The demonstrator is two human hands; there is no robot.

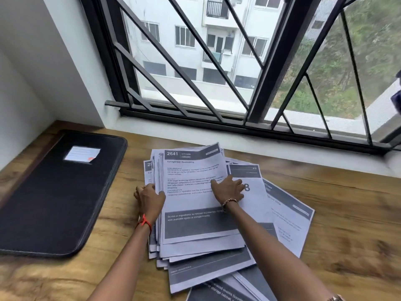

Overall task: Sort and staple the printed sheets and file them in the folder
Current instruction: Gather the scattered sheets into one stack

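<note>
Printed sheets (195, 166): loose, untidy pile in middle of wooden desk (347, 213), edges fanned, some slid out to right and toward the person. White paper, dark grey header bands. Top sheet reads "2641 KITCHEN, Refrigerator Restocking", with dark box near its lower end. Left hand (149, 198) grips pile's left edge, thumb on top. Right hand (229, 189) lies flat on top sheet's right side, fingers spread, grasping nothing. Black folder (54, 192) closed, flat, left of pile, apart from it.

Bright, even daylight from the window (271, 61) ahead. Soft, faint shadows on the tabletop (347, 213). Wide-angle bending at the edges, slight motion blur low down.
</note>
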